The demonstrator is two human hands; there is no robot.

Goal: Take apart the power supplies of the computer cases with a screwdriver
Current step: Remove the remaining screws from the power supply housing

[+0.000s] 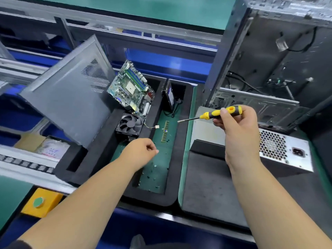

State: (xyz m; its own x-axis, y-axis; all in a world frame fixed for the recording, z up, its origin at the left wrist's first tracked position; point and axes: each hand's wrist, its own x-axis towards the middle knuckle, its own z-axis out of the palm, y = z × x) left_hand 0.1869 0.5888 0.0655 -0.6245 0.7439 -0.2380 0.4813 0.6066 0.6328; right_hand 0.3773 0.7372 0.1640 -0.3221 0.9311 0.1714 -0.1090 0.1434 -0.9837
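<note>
Steel, boxy and silver-grey, the power supply unit (280, 150) lies on the dark grey mat of the worktop (212, 186), its honeycomb fan grille and black mains socket facing the camera, just in front of the open grey metal computer case (269, 69) that stands behind it. The right hand (235, 121) hovers above the unit's left end, fingers curled round the yellow-and-black handle of a screwdriver (212, 115) whose thin shaft points left, away from the unit. The left hand (142, 150) hangs over the black foam-walled tray (100, 141) to the left of the unit, thumb and forefinger pinched together; whether they hold a screw is too small to tell. In that tray, left of the unit, lie a green motherboard (131, 87), a black cooling fan (130, 125), a green memory stick (165, 131) and scattered small screws (154, 169). The unit likely handles as a dense, rigid load with sharp sheet-metal edges and smooth sides; the free hand would best press flat on its top or clasp the solid side walls, keeping off the grille, while the driver works the corner screws.
</note>
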